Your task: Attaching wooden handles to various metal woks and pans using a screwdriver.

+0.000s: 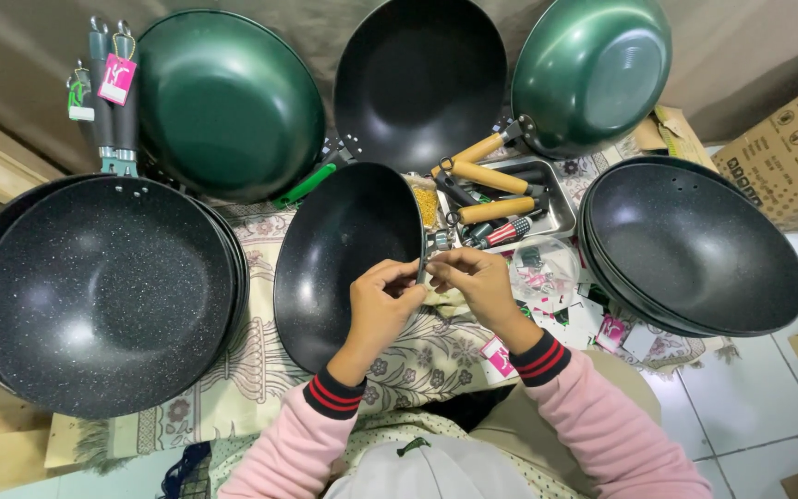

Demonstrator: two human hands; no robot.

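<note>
A black non-stick wok [344,249] lies tilted on the patterned cloth [260,370] right in front of me. My left hand [382,300] and my right hand [480,285] meet at its right rim, by the small metal handle bracket [438,240]. The fingertips of both hands pinch something small there; what it is cannot be made out. Both sleeves are pink with dark red-striped cuffs.
A stack of speckled black woks [94,296] sits at left, another stack [695,249] at right. Two green woks [228,102] [593,69] and a black one [417,79] lean against the back wall. A metal tray [556,199] holds wooden-handled tools; pink tags, a cardboard box [791,157].
</note>
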